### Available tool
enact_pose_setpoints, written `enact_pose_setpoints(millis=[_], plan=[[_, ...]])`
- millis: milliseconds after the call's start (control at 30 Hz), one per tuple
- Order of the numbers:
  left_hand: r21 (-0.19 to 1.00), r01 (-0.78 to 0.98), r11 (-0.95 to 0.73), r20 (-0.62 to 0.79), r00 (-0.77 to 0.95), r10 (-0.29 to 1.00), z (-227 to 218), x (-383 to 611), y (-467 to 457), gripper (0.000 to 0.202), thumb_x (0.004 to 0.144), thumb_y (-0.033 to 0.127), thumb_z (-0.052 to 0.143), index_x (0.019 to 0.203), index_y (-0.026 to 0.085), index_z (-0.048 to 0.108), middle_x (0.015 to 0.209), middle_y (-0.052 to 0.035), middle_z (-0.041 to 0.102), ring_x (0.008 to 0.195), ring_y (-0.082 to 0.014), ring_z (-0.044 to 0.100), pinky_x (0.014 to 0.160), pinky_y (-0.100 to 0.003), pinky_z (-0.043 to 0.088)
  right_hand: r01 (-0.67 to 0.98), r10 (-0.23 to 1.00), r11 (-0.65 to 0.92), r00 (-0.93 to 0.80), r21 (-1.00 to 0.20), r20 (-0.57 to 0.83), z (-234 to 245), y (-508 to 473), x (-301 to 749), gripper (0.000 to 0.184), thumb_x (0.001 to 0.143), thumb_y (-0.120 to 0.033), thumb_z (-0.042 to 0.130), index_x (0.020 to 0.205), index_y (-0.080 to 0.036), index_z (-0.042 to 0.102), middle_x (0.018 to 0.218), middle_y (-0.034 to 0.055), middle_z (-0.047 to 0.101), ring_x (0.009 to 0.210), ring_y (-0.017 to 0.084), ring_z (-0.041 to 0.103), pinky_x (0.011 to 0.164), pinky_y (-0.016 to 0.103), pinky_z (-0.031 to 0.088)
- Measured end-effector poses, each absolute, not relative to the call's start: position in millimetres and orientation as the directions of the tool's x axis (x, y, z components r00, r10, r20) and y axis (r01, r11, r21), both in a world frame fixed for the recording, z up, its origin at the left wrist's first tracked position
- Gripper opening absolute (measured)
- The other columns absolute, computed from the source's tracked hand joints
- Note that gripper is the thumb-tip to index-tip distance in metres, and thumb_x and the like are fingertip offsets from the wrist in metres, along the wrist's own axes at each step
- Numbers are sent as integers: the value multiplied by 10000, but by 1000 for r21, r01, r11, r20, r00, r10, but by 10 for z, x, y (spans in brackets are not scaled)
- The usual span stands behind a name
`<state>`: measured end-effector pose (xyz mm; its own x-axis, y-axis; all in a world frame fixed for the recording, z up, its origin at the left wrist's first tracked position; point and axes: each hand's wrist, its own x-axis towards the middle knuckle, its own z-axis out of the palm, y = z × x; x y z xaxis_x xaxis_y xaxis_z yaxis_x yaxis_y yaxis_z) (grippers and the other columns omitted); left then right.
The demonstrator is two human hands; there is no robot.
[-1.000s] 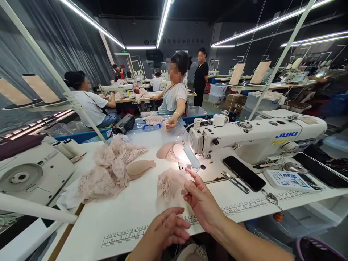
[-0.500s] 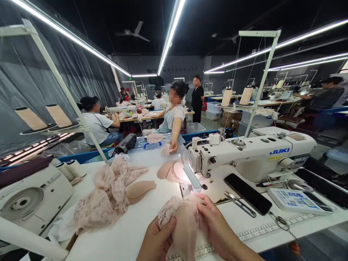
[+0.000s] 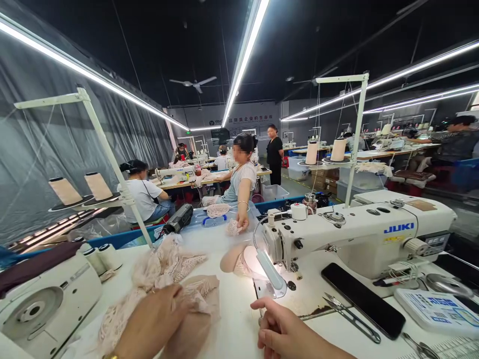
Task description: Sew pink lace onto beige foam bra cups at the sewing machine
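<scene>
My left hand (image 3: 155,316) is at the lace pile on the left of the white table, its back toward me. Its fingers curl over a beige bra cup piece with lace (image 3: 204,294); the fingertips are partly hidden. Behind it lies a heap of pale pink lace (image 3: 157,264). My right hand (image 3: 279,326) holds nothing, fingers apart with the index stretched out, just in front of the sewing machine (image 3: 352,234). Near the lit needle area, a second beige cup with lace (image 3: 241,260) rests on the table.
Thread snips (image 3: 352,316), a black phone (image 3: 362,299) and a white-blue box (image 3: 437,311) lie to the right. Another machine (image 3: 41,304) stands at left. Across the table, a co-worker's hand (image 3: 242,222) holds lace over a clear plastic bin lid (image 3: 209,234).
My left hand has carried the beige cup piece leftward to the lace pile. My right hand has let go of it and stays near the machine. The view has tilted up slightly.
</scene>
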<state>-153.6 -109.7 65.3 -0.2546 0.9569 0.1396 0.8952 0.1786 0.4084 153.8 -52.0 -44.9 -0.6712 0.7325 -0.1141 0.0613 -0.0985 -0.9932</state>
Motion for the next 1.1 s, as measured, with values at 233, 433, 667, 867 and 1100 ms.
enact_pose_setpoints(millis=[233, 433, 667, 867, 1100], plan=[[380, 922, -75, 171, 10, 985, 869, -1258, 149, 286, 942, 304, 587, 1198, 230, 691, 1280, -84, 710, 1211, -271, 638, 1029, -386, 489, 39, 695, -19, -717, -999, -41, -552, -408, 1530, 356, 805, -363, 697, 1068, -153, 581, 715, -28, 607, 623, 105, 529, 598, 238, 363], [488, 872, -44, 213, -70, 975, 661, -826, 1296, 382, 986, 357, 646, 1317, 173, 594, 1340, -112, 610, 1140, -264, 641, 952, -492, 566, -30, 624, -3, -781, -1000, 22, -636, -320, 1593, 536, 807, -629, 745, 1041, -164, 619, 713, -54, 468, 634, 91, 371, 602, 247, 256], [703, 708, 60, 34, -118, 992, 654, -827, 1475, 361, 984, 366, 646, 1285, 169, 616, 1298, -95, 633, 1106, -265, 655, 923, -461, 582, -8, 636, -40, -771, -999, -19, -574, -353, 1618, 476, 830, -565, 747, 1043, -149, 661, 721, -33, 526, 647, 94, 430, 608, 235, 301], [862, 499, 84, -107, 18, 994, 756, -794, 569, 303, 909, 434, 692, 988, 146, 649, 869, -20, 676, 774, -194, 674, 670, -297, 550, -8, 839, -47, -543, -999, -35, -382, -418, 1652, 429, 882, -544, 661, 1050, -151, 633, 843, 45, 627, 759, 188, 609, 634, 286, 469], [973, 167, 161, -210, 341, 916, 528, -288, -528, 421, 711, 513, 820, 896, 169, 662, 876, -42, 683, 810, -201, 615, 726, -290, 468, -242, 870, -45, -486, -969, 80, -238, -498, 1776, 536, 836, -639, 731, 1073, -188, 565, 980, 46, 621, 816, 177, 584, 727, 300, 466]])
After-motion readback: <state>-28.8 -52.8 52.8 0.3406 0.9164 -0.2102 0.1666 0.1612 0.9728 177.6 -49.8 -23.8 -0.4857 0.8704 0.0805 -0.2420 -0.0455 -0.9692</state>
